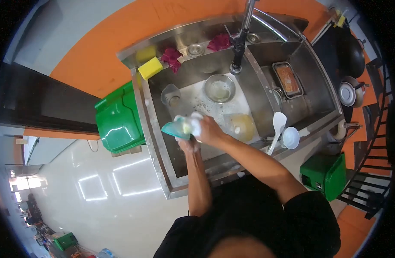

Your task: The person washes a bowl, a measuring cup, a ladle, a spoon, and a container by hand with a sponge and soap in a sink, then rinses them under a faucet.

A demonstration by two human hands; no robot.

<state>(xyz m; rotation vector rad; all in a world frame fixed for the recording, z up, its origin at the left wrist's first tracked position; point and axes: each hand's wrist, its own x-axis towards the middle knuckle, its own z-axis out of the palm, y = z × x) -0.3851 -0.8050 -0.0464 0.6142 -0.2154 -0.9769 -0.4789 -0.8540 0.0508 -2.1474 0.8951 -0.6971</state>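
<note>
Over the left basin of a steel sink [161, 142], my left hand [188, 145] holds a teal plastic dish [173, 128] from below. My right hand [209, 130] presses a soapy, foam-covered sponge [193, 123] against the dish. Both hands hover above soapy water. A steel bowl [219, 88], a clear glass [170, 95] and a yellowish glass bowl [240, 125] lie in the same basin.
A yellow sponge [150, 67] and red cloths [172, 57] rest on the sink's back ledge beside the tap [239, 41]. The right basin holds a rectangular tray [288, 80]. A white ladle and spoon [283, 133] lie on the front rim. Green bins [119, 117] stand at both sides.
</note>
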